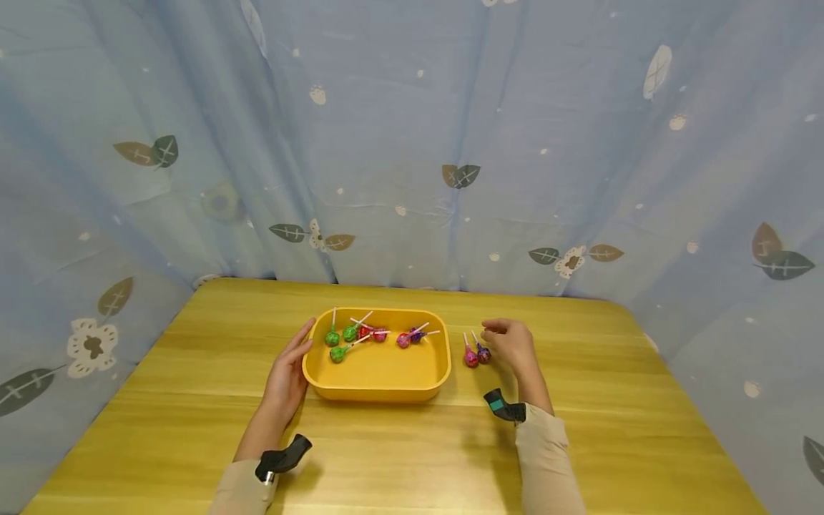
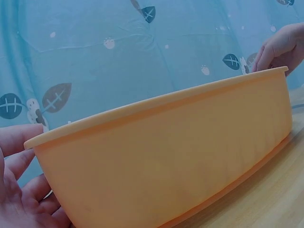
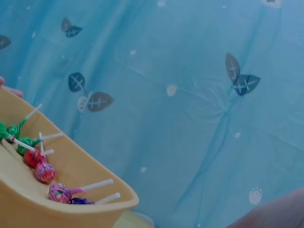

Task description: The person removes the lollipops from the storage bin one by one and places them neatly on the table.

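Observation:
A yellow plastic box [image 1: 376,395] stands on the table with several wrapped lollipops inside. Green lollipops [image 1: 337,354] lie toward its left, red and pink lollipops [image 1: 380,335] near the middle, and a pink and a purple lollipop [image 1: 417,335] toward the right. My left hand [image 1: 287,375] rests against the box's left end, fingers along the wall and rim. Right of the box, a pink lollipop [image 1: 471,357] and a purple lollipop [image 1: 483,353] lie side by side on the tabletop. My right hand [image 1: 511,347] hovers beside their sticks, fingers loosely bent and holding nothing visible.
The yellow wood-grain table [image 1: 618,400] reaches back to a blue curtain [image 1: 399,143] printed with leaves and flowers. Black wrist mounts [image 1: 283,458] sit over beige sleeves [image 1: 547,465] on both arms.

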`<state>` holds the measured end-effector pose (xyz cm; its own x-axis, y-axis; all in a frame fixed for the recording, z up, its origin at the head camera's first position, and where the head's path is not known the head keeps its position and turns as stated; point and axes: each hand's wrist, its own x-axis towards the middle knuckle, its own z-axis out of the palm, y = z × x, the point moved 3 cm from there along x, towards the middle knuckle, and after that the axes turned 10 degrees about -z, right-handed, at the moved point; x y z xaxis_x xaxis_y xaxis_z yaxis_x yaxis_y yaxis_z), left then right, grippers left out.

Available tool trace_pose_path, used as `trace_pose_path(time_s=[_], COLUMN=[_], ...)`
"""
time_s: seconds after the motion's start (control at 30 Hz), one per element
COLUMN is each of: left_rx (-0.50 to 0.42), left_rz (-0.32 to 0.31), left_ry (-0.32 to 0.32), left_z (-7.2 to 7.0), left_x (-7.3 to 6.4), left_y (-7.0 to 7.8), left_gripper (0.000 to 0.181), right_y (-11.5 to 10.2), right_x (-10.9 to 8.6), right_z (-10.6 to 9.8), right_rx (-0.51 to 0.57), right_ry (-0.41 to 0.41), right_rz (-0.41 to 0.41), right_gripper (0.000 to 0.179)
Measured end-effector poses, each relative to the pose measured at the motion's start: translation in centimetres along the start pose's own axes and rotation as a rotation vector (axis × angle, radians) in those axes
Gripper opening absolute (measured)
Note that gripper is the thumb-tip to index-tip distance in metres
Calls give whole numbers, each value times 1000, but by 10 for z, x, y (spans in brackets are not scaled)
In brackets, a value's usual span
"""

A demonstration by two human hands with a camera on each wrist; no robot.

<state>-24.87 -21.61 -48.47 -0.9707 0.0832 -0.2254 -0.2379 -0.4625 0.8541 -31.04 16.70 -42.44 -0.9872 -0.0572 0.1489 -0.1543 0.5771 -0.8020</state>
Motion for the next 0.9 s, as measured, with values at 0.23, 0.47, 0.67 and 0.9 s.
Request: trace_pose_path(time_s=[0.23, 0.47, 0.67, 0.9], left_rx=[-5, -6, -2, -22], left_rz=[-2, -8, -11, -16], left_ry=[-15, -13, -5, 1], left_z=[-1, 3, 3, 2], left_x=[-2, -2, -4, -2], left_y=[1, 5, 5, 4], left_gripper=[52, 53, 52, 52], right_y=[-15, -46, -84, -114], right_x=[0, 0, 0, 2], right_z=[7, 21, 48, 99], right_rx=[23, 60, 60, 125], right_ry=[21, 6, -48, -240], right_rz=[-74, -167, -246, -275], right_gripper=[27, 22, 19, 17])
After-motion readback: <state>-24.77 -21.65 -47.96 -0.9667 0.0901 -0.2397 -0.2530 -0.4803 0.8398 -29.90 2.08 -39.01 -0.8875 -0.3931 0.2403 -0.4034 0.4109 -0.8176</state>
